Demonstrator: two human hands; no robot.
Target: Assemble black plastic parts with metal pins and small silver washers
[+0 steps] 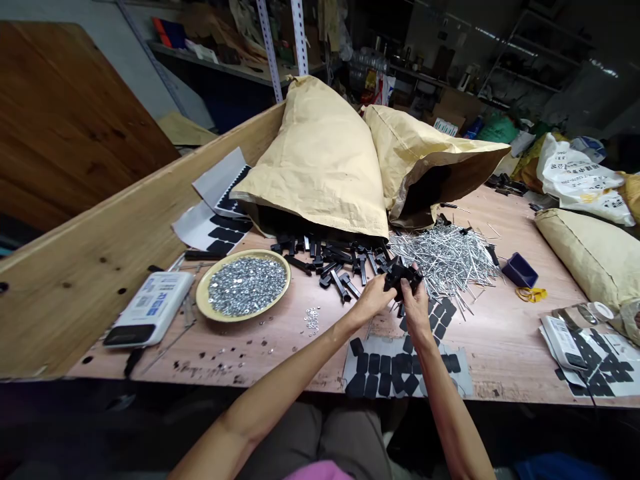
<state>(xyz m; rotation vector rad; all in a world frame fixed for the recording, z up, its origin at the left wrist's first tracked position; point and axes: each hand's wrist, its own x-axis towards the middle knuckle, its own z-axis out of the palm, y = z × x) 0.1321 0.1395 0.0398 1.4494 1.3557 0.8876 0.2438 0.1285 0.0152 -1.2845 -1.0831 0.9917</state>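
Note:
My left hand (373, 298) and my right hand (414, 303) meet over the middle of the table, both closed on a small black plastic part (401, 275). Just beyond them lies a heap of black plastic parts (336, 260) spilling from a tan paper sack (320, 160). A pile of shiny metal pins (443, 257) lies to the right of the hands. Under my wrists sits a sheet of black adhesive pads (395, 370).
A yellow dish of small silver nuts (243, 285) and a white scale (150, 308) stand at the left. A second sack (425, 150), a blue tray (520, 270), more pad sheets (217, 217) and further bags at the right crowd the table. A wooden wall borders the left.

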